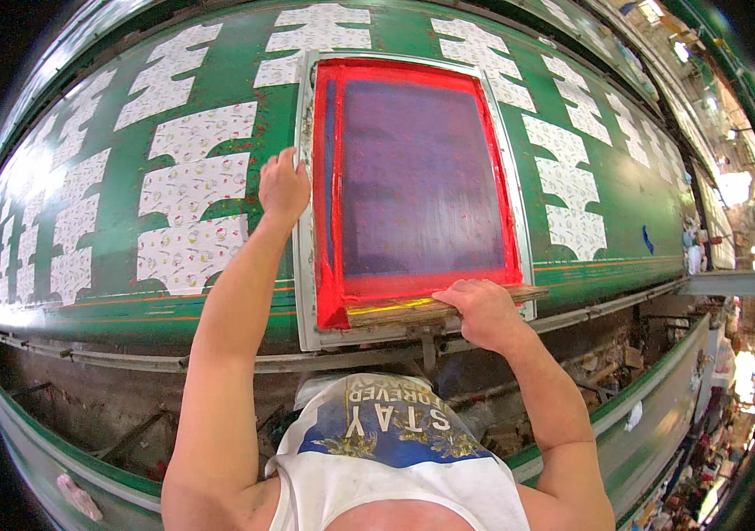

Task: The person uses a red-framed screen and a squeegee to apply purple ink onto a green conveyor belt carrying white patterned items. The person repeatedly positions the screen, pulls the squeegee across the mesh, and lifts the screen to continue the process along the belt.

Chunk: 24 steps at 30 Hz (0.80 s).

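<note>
A screen-printing frame [304, 301] with pale metal sides lies on the long green table [280, 115] in front of me. Its mesh [421, 177] looks dark purple, bordered by wet-looking red ink [331, 288]. My left hand [285, 188] is closed at the frame's left side rail, its fingertips partly hidden. Along the frame's near end lies a wooden squeegee [399, 313] with a yellow streak. My right hand [483, 314] grips it right of its middle, fingers over the top edge.
White patterned fabric pieces [196, 252] lie in rows left of the frame, with more fabric pieces [572, 181] to its right. A metal rail [130, 361] runs along the table's near edge. Another green-edged table [85, 469] stands behind me. Clutter [749, 354] fills the far right.
</note>
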Motion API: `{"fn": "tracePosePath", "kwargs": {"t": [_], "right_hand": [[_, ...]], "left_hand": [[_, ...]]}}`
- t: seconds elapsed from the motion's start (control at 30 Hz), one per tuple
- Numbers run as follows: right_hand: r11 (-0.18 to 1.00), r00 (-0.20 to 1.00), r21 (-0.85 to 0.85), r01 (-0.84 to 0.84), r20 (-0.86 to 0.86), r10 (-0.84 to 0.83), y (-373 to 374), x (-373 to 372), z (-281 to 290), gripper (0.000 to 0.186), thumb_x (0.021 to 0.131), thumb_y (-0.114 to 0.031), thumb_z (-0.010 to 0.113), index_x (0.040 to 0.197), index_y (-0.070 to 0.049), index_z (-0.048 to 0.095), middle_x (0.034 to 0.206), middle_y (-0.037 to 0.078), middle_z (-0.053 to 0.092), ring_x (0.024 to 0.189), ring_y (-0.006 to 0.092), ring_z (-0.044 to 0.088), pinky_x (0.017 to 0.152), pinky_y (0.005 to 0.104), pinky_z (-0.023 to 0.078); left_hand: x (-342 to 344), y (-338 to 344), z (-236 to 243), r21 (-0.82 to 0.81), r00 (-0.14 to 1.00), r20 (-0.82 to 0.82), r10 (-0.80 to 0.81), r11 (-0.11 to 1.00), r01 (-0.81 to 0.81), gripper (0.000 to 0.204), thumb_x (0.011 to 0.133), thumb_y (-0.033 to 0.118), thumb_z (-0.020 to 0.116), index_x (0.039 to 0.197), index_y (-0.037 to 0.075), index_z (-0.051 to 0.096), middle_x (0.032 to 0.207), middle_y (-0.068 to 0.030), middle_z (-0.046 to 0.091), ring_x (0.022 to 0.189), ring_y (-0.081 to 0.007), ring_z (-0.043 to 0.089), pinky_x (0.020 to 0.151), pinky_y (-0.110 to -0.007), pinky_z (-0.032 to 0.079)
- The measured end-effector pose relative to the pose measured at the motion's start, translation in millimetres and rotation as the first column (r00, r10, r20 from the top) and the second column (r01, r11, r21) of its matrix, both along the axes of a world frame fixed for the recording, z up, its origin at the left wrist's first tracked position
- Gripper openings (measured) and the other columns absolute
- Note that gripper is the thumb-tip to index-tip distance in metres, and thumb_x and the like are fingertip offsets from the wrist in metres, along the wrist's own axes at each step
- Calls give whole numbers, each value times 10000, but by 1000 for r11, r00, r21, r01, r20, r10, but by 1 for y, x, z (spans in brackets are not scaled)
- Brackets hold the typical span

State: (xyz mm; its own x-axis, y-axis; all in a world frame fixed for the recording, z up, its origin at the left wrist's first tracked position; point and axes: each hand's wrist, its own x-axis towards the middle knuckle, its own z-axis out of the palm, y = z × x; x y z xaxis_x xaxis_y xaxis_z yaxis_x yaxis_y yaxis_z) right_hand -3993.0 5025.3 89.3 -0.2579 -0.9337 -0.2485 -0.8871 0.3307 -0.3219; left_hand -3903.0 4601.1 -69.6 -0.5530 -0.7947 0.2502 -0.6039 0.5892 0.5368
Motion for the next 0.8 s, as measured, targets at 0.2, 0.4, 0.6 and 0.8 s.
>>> {"fn": "tracePosePath", "kwargs": {"t": [0.2,0.4,0.6,0.8], "right_hand": [[995,995,-93,44,-89,-52,19,39,-17,513,818,-37,718,1320,-122,778,1260,98,768,1189,321,734,1003,482,585],[977,973,-200,67,-203,-109,23,50,-37,512,819,-30,720,1317,-132,778,1327,89,745,1233,327,729,1007,487,574],[959,958,-282,-26,-281,-56,-18,-3,-55,447,877,-90,700,1315,-133,772,1278,114,748,1194,338,730,984,487,571],[947,956,-312,-74,-294,-21,-100,-97,-63,365,891,-83,684,1246,-115,761,1171,124,750,1074,340,741,942,477,567]], "left_hand": [[-26,7,-11,-163,982,179,58,986,-28,430,1043,188,606,1464,150,681,1341,-115,687,1304,-357,595,1091,-529,474],[-30,7,-14,-253,988,145,60,967,-21,474,1022,171,615,1493,145,664,1370,-103,666,1346,-350,564,1129,-526,441],[-32,10,-14,-269,984,159,80,963,-35,494,1022,159,620,1514,135,638,1391,-108,645,1381,-347,547,1144,-533,431],[-34,9,-15,-311,984,144,108,948,-59,454,1026,151,628,1478,119,647,1386,-101,642,1362,-340,564,1133,-535,442]]}}
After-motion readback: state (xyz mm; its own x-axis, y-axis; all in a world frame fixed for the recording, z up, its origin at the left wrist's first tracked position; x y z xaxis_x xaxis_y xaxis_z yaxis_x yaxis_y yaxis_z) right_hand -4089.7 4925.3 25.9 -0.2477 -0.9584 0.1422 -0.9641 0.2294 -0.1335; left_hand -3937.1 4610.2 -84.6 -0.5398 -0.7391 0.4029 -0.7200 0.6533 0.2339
